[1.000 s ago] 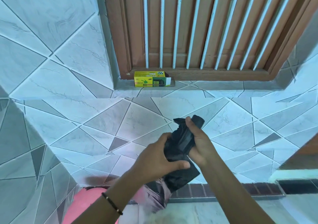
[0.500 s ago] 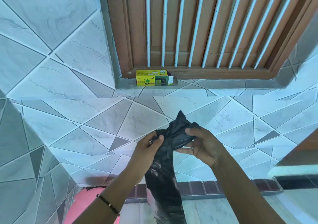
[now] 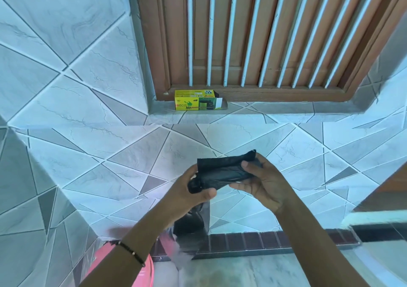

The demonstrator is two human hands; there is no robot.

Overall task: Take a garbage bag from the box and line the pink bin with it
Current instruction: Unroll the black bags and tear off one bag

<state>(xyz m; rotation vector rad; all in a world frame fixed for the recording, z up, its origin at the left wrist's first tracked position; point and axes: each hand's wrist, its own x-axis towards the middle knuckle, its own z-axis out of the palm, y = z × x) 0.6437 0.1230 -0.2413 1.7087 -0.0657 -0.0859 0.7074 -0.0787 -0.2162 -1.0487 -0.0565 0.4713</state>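
Note:
A black garbage bag (image 3: 222, 172) is stretched sideways between both hands at chest height in front of the tiled wall. My left hand (image 3: 189, 189) pinches its left end, and a loose length of the bag hangs down below that hand. My right hand (image 3: 262, 181) grips the right end, thumb on top. The yellow-green bag box (image 3: 196, 100) lies on the window ledge above, its right flap open. The pink bin (image 3: 123, 267) shows at the bottom left, largely hidden behind my left forearm.
A brown wooden window with white vertical bars (image 3: 264, 33) fills the top. Grey-blue tiled walls (image 3: 88, 154) meet in a corner at the left. A dark brick-pattern skirting strip (image 3: 275, 240) runs along the floor; a counter edge (image 3: 378, 216) juts in at the right.
The bag went from a bunched, upright wad to a strip pulled flat and sideways. My hands moved apart, the left down and left, the right out to the right.

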